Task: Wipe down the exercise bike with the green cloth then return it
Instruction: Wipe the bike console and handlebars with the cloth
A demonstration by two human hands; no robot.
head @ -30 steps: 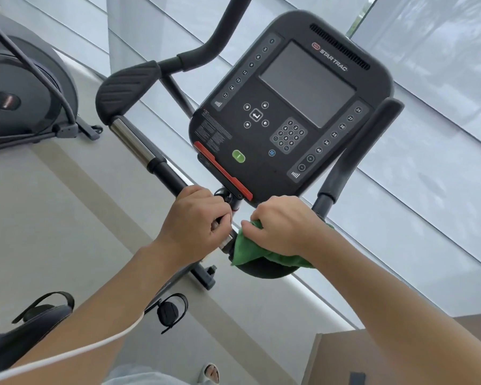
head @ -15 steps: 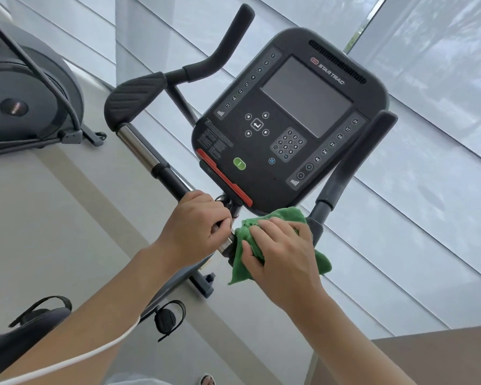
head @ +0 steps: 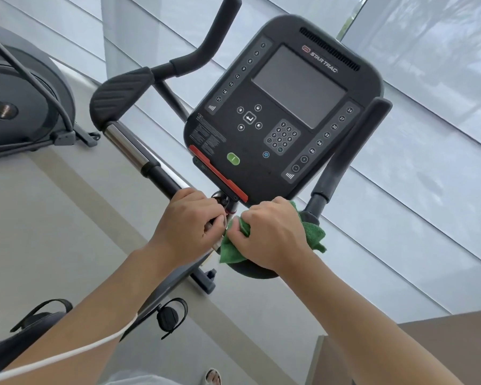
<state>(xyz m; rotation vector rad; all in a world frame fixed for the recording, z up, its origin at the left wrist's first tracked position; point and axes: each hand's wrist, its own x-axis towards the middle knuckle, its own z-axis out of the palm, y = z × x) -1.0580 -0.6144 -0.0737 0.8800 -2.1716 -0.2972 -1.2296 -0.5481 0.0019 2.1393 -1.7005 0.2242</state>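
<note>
The exercise bike's black console (head: 283,107) with a dark screen fills the upper middle, and its handlebars (head: 128,151) reach out to both sides. My left hand (head: 189,226) grips the handlebar just below the console's red strip. My right hand (head: 272,234) clutches the bunched green cloth (head: 314,234) and presses it on the right elbow pad under the console. The cloth sticks out at the left and right of my fingers; most of the pad is hidden beneath it.
Another exercise machine (head: 20,107) stands at the far left. A pedal with a strap (head: 168,316) and the bike's seat (head: 17,340) lie below left. A brown surface (head: 428,348) is at the lower right. White blinds (head: 428,134) run behind the bike.
My right hand drew the cloth back down from the console's lower edge onto the pad and curled round it again. The left hand kept its grip on the bar.
</note>
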